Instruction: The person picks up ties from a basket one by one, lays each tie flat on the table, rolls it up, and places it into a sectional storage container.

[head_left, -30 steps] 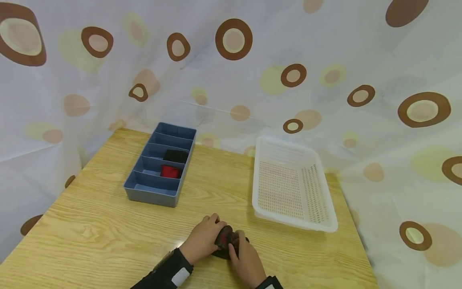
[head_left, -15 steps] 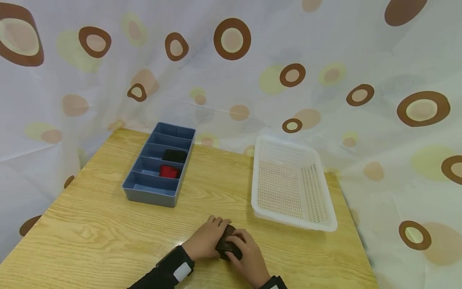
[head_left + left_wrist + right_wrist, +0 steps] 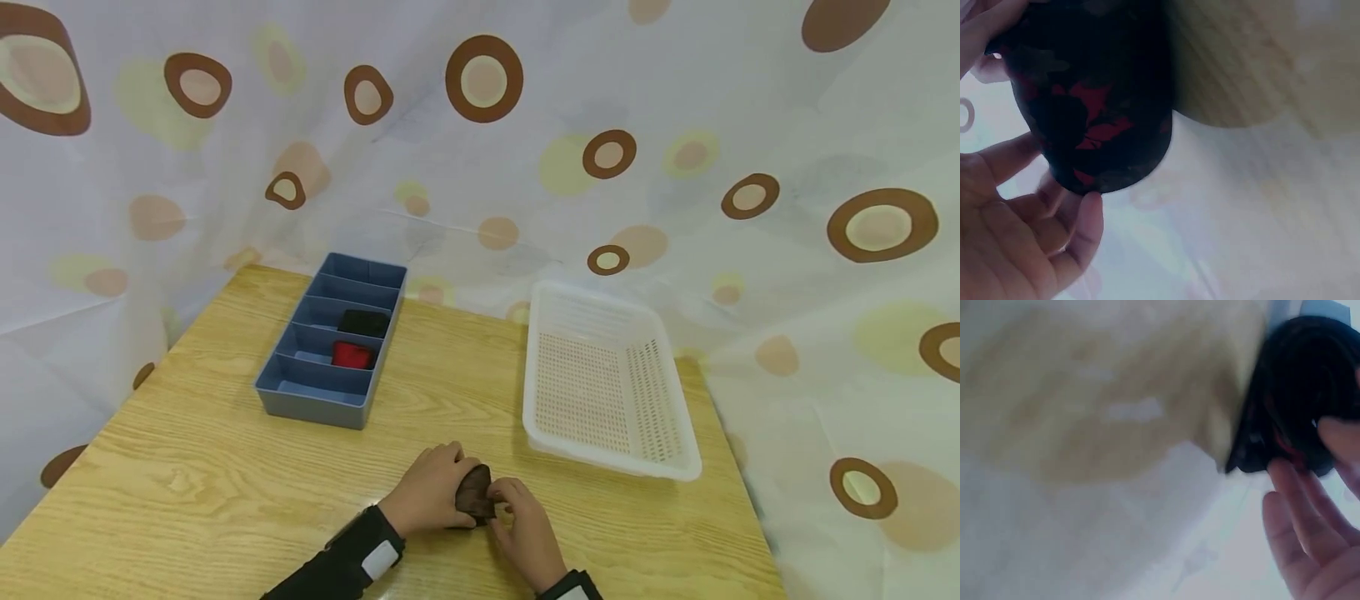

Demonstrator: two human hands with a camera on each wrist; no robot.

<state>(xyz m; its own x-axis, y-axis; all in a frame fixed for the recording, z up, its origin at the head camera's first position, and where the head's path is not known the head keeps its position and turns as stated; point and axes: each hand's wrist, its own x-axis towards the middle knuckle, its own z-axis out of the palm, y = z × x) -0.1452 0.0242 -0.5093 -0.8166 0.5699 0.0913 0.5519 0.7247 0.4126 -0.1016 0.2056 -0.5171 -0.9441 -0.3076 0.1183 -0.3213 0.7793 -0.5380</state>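
A dark folded cloth (image 3: pixel 474 493) is between my two hands, just above the table near its front. Red leaf-like shapes on black fabric show up in the left wrist view, where the cloth (image 3: pixel 1097 119) has a rounded lower edge. My left hand (image 3: pixel 429 493) grips its left side, fingers over the far edge and thumb at the near one. On the opposite side my right hand (image 3: pixel 527 533) pinches the cloth's edge between thumb and fingers. In the right wrist view the cloth (image 3: pixel 1304 381) looks rolled into layers, with an open end facing that hand.
A blue-grey divided box (image 3: pixel 315 408) stands back left. A black folded item (image 3: pixel 364 323) and a red folded item (image 3: pixel 352 355) lie in separate compartments of it. Back right is a white perforated basket (image 3: pixel 532 375). Patterned sheeting (image 3: pixel 420 150) hangs behind the wooden table (image 3: pixel 187 467).
Half a second ago my right fingers lay over the top of the cloth; now they are drawn back to its right edge. The cloth has turned, and my left hand keeps its grip.
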